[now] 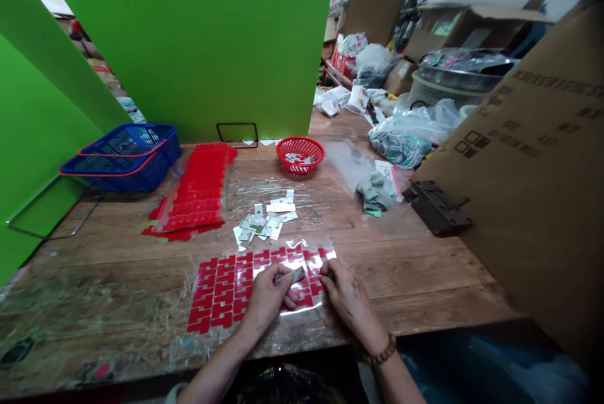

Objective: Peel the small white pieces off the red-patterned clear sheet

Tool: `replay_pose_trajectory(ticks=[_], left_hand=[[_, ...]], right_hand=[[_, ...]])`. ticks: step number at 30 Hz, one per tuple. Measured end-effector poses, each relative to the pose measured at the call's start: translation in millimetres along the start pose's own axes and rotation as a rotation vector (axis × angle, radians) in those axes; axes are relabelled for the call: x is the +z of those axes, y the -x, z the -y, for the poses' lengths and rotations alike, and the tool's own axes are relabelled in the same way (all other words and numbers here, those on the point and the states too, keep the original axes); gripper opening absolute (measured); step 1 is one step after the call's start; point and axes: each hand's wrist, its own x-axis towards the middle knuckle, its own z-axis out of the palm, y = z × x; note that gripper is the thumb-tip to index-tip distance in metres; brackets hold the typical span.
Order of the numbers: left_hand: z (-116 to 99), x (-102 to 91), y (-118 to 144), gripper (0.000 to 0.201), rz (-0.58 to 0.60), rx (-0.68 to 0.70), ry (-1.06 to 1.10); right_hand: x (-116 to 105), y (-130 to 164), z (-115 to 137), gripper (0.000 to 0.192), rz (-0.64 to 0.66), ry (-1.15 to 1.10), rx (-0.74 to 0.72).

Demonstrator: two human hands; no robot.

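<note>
At the lower centre of the frame, the left hand (268, 296) has its fingers clamped on a small metal plate (292, 276), whose long axis runs left to right, its right end tilted slightly up. The right hand (343, 294) rests its closed fingers on the sheet of red stickers (221, 294) lying on the desk (425, 265), just right of the plate.
</note>
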Motion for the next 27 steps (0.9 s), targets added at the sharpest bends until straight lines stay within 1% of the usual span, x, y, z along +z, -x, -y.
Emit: replay_pose_trajectory(ticks=[2,4,6,10,15,20,24,27], left_hand=[[-0.5,0.0,1.0,0.027,0.001,0.006,-0.006],[-1.4,0.2,2.5,0.027,-0.006,0.006,-0.011],[-2.0,0.7,3.3,0.027,-0.017,0.001,-0.008],[-2.5,4.6,-0.6,0.028,-0.020,0.016,0.016],[-2.3,16.9,-13.1,0.028,0.002,0.057,0.072],[3.4,24.4,-20.8,0.028,0.039,0.060,0.100],[6.1,23.2,-22.1,0.028,0.053,0.049,0.110],[6.0,22.3,-22.0,0.027,0.047,0.043,0.102]], right_hand=[[-0.8,-0.9,0.4,0.013,0.016,0.014,-0.005],[1.1,0.8,0.7,0.012,0.003,0.014,-0.016],[5.5,4.8,1.3,0.012,-0.040,0.007,-0.021],[16.3,14.9,4.1,0.020,-0.129,-0.002,-0.020],[21.1,19.4,8.7,0.016,-0.178,-0.046,-0.001],[19.1,14.9,10.2,0.011,-0.156,-0.059,0.024],[19.8,14.0,8.9,0.013,-0.132,-0.045,0.005],[21.0,14.7,8.1,0.012,-0.157,-0.067,0.018]])
